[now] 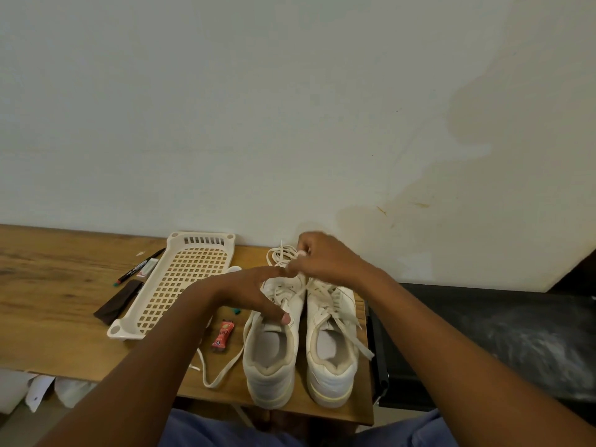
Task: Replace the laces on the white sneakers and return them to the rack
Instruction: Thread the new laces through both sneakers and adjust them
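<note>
The right hand (322, 258) pinches a lace (283, 254) above the toes of two sneakers (300, 343) on the table (64, 304). The left hand (254, 291) rests open on the left sneaker. Pulling unevenly risks dragging the lace out of its eyelets.

a home room: a wooden table (64, 317) stands against a stained white wall (290, 124), pens (138, 267) scattered on it.

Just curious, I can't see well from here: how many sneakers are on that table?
2. The left sneaker stands at the table's near edge, with the left hand resting on it; the right sneaker stands right beside it, touching. None seems hidden.
</note>
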The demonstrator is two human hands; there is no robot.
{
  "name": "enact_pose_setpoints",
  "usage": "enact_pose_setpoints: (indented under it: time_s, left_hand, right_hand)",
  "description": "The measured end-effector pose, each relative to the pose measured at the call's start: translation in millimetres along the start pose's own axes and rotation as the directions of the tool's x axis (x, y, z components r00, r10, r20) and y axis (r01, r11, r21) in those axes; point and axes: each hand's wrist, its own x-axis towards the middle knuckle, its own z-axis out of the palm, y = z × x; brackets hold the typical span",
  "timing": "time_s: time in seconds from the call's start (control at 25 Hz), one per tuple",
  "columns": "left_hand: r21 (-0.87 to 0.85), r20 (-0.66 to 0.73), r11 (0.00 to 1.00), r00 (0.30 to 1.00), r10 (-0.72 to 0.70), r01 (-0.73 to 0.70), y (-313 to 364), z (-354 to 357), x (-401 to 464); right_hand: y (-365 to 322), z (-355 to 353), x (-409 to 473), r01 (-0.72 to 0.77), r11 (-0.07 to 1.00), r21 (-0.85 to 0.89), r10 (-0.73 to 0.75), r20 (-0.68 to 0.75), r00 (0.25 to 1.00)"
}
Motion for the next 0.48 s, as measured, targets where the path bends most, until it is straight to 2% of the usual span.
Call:
enact_pose_setpoints:
  time_s: [0.04, 0.08, 0.12, 0.2, 0.28, 0.36, 0.44, 0.48]
  left_hand:
    - [-0.003, 0.001, 1.0, 1.0, -0.002, 0.002, 0.7, -0.1, -0.1]
    - [-0.003, -0.002, 1.0, 1.0, 0.006, -0.006, 2.1, -0.3, -0.4]
    - [-0.007, 0.001, 1.0, 1.0, 0.004, -0.004, 1.4, -0.3, 0.2]
    - [-0.019, -0.006, 1.0, 1.0, 0.006, -0.006, 1.2, 0.3, -0.2]
    - [-0.03, -0.004, 0.999, 1.0, -0.016, 0.016, 0.1, 0.4, -0.7]
    - [-0.043, 0.003, 0.999, 1.0, -0.012, 0.012, -2.2, -0.3, -0.3]
    - [-0.039, 0.007, 0.999, 1.0, 0.005, -0.005, -4.1, -0.8, 0.9]
    - [-0.023, 0.009, 1.0, 1.0, 0.01, -0.009, -4.1, -0.8, 1.4]
  right_hand:
    - [3.8, 4.8, 0.5, 0.005, 0.98, -0.197, 0.015, 0.1, 0.995]
    - [5.2, 7.7, 0.4, 0.018, 0.948, -0.318, 0.049, 0.201, 0.978]
    - [4.4, 9.6, -0.5, 0.036, 0.923, -0.384, 0.078, 0.277, 0.958]
    - [3.1, 11.0, -1.0, 0.083, 0.906, -0.416, 0.071, 0.341, 0.937]
    - [0.7, 6.8, -2.0, 0.093, 0.95, -0.299, 0.008, 0.319, 0.948]
    - [-6.6, -3.8, -5.3, 0.056, 0.998, -0.008, -0.052, 0.231, 0.972]
    - [-11.3, -17.9, -7.1, 0.01, 0.944, 0.33, -0.041, 0.087, 0.995]
    - [-10.3, -22.5, -6.4, 0.012, 0.909, 0.416, -0.012, -0.001, 1.0]
